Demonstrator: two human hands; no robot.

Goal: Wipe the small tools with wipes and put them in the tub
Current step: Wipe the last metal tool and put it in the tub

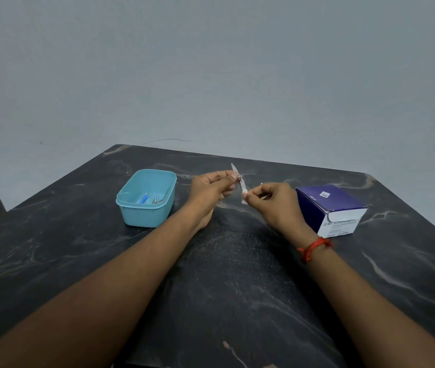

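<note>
Dark marble table, pale veins, against a plain grey-blue wall.

Tub: teal, open-topped, standing on the table. Inside on its floor: one blue tool and, just right of it, a metal tool (small, details too fine to read).

Left hand: just right of the tub, raised off the table, fingers curled, thumb and fingertips pinching the upper part of a thin pale strip.

Right hand: further right of the tub, also raised, fingers curled, pinching the strip's lower end. Red thread round this wrist.

Strip: held in the air between the two hands, right of the tub and clear of it, tilted, its top end leaning toward the tub and poking above the left fingers. Small reddish mark near its middle. Cannot tell whether it is a wipe packet or a tool.

Box: dark blue with a white end panel, on the table well to the right of the tub, beyond the right hand. Print on it is blurred.
</note>
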